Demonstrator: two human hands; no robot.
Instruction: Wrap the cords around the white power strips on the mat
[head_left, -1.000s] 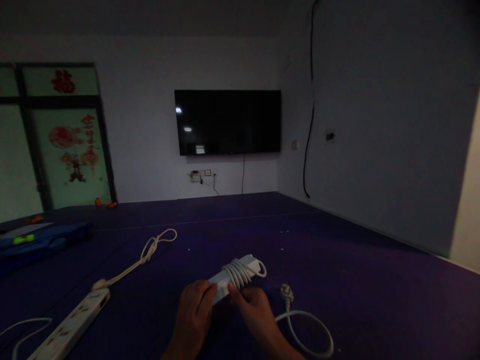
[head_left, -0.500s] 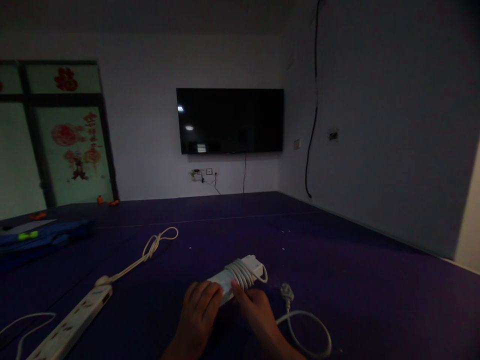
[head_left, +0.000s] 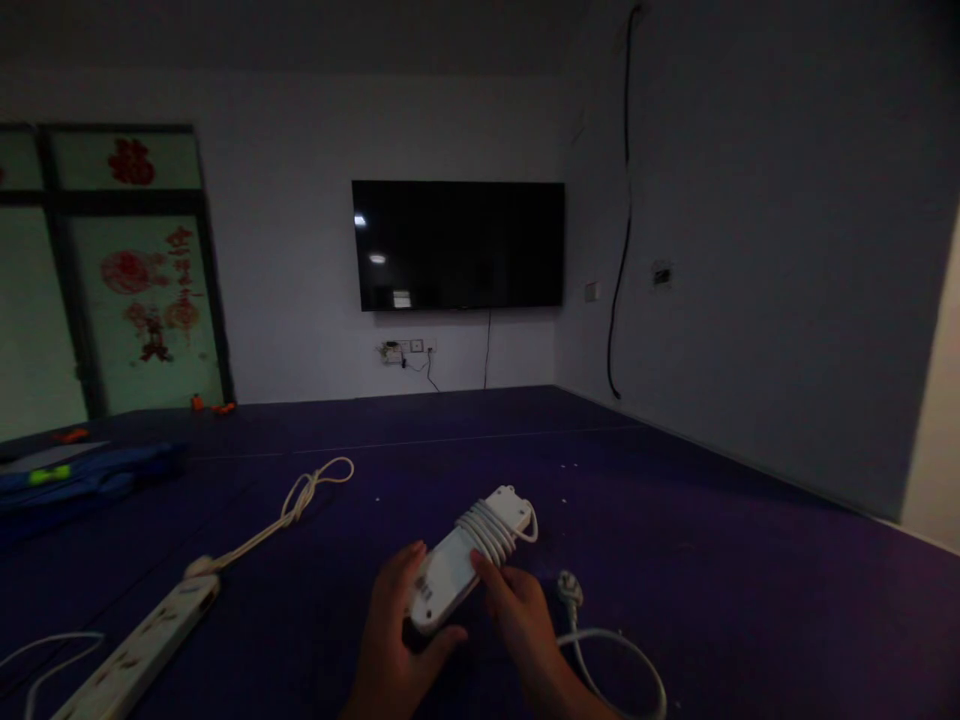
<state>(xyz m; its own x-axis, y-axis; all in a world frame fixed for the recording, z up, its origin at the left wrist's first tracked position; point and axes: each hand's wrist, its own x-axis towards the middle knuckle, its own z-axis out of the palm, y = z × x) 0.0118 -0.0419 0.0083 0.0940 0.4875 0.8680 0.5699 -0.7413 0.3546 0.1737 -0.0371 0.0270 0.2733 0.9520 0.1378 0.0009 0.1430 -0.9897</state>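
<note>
A white power strip (head_left: pixel 442 582) is tilted in front of me, its far end raised and its back face showing. Several turns of its own white cord (head_left: pixel 486 530) are wound around the far half. My left hand (head_left: pixel 394 620) cradles the near end, fingers along the left edge and thumb spread out below the near corner. My right hand (head_left: pixel 521 610) grips the right edge, with the thumb pressed beside the cord turns. From under the right hand the cord's loose end curves out to a plug (head_left: pixel 570 590) lying on the purple surface.
A second power strip (head_left: pixel 150 640) lies at the left, its cord (head_left: pixel 300 500) looped in a bundle. Blue cloth (head_left: pixel 112 470) and small orange items (head_left: pixel 223 408) sit farther left on the purple surface (head_left: pixel 720 560). A television (head_left: pixel 459 245) hangs on the far wall.
The power strip has turned so more of its back face shows. My left hand has shifted from over the strip's top to its near end, with the thumb now spread apart.
</note>
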